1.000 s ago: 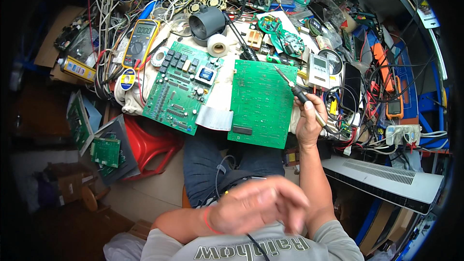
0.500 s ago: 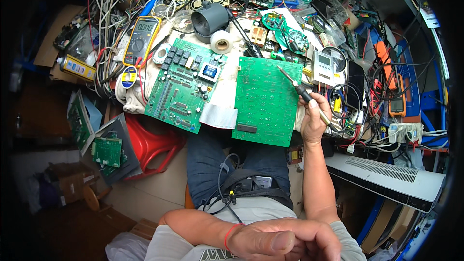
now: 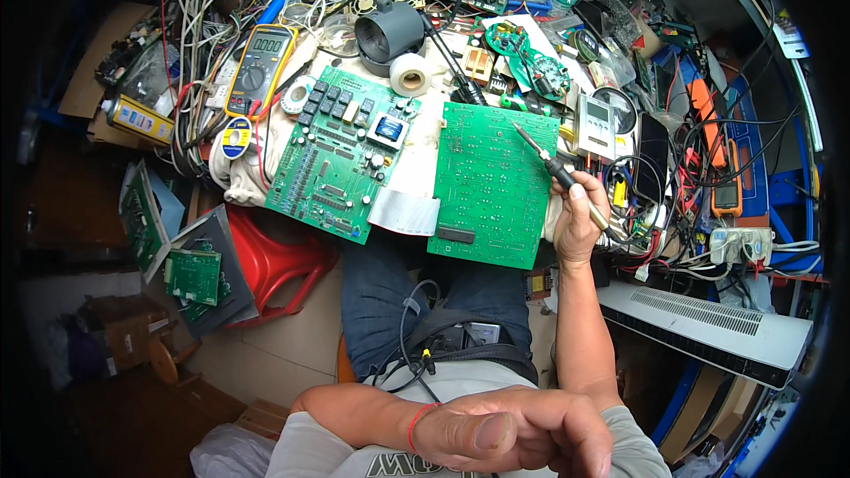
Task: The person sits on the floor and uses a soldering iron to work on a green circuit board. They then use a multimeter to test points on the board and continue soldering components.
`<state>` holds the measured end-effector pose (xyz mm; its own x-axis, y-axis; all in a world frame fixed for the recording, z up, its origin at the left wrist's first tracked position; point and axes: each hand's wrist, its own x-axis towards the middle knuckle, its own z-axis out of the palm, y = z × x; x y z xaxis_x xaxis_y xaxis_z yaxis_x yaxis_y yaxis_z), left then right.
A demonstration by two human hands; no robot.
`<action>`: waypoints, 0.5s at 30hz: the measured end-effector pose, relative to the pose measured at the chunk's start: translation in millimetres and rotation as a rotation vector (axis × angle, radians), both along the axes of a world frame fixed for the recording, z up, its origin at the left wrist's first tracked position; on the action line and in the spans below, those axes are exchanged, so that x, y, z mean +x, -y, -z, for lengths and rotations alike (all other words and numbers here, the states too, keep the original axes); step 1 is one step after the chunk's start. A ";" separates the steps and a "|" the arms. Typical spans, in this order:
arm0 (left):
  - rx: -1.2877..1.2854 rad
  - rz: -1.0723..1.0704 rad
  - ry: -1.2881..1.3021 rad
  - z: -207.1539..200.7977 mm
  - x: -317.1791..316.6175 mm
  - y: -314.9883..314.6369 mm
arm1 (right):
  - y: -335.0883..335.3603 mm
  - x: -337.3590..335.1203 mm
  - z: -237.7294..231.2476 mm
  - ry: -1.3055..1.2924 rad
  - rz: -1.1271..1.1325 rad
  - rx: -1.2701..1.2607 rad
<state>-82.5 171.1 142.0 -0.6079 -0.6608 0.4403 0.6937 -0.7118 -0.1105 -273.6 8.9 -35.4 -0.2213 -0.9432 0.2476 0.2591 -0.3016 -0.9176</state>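
Observation:
My right hand [image 3: 577, 223] grips a soldering iron [image 3: 561, 172] like a pen. Its metal tip points up and left over the upper right of a green circuit board [image 3: 492, 184]; whether they touch I cannot tell. This board lies with its solder side up. A flat grey ribbon cable [image 3: 404, 213] runs from it to a second green board [image 3: 340, 155] carrying relays, chips and capacitors. My left hand [image 3: 522, 429], a red cord on its wrist, is raised before my chest, away from the bench. Its thumb stands apart from loosely bent fingers, and nothing shows between them.
A yellow multimeter [image 3: 260, 69] lies left of the boards. Behind them are a dark grey cup-like holder [image 3: 390, 34], a tape roll [image 3: 410, 77] and round green boards [image 3: 540, 71]. A white device with a display [image 3: 595, 126] and tangled cables crowd the right. A red stool [image 3: 274, 265] stands below left.
The view has shifted slightly. My left hand has moved a little leftward in the picture, while my right hand still holds the soldering iron in nearly the same place over the board.

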 end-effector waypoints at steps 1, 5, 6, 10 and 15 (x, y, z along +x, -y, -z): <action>-0.017 0.006 -0.044 3.2 0.2 2.9 | -0.7 0.3 0.1 0.001 -0.005 -0.006; -0.077 -0.049 0.163 18.5 24.1 14.9 | -0.9 -1.1 -0.1 -0.006 -0.002 -0.008; -0.106 -0.087 0.345 22.3 36.2 14.3 | -0.9 -1.7 0.0 -0.008 -0.001 -0.008; -0.098 -0.543 1.333 75.4 63.2 28.2 | -0.9 -4.0 -1.2 0.040 0.028 0.016; 0.029 -0.766 1.920 154.5 132.8 8.1 | -12.6 -3.1 -17.5 -0.159 0.087 -0.013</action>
